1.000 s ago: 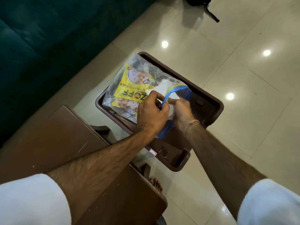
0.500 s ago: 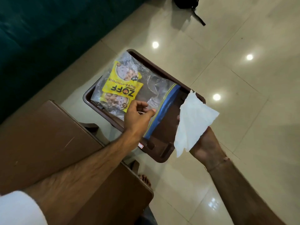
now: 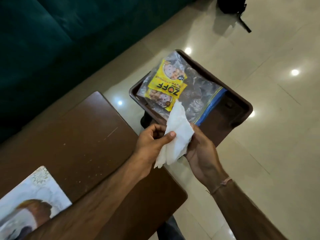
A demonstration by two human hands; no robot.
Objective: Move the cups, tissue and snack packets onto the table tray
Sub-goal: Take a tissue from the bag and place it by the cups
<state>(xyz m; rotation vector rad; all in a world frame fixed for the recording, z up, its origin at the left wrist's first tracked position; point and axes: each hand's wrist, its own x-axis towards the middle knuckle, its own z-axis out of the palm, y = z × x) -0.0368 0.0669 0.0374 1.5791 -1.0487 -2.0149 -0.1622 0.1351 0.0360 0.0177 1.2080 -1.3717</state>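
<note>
White tissue (image 3: 176, 134) | gripped by left hand (image 3: 152, 146), right hand (image 3: 200, 149)

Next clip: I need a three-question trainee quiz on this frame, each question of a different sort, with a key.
1. True or false: the white tissue is held by both the left hand and the right hand.
2. Where does the clear zip bag with the yellow snack packets lie?
A. on the brown tray
B. on the wooden table
C. on the floor
3. Fill in: the zip bag's seal strip is coloured ____.

Key: 1 true; 2 A; 3 blue.
</note>
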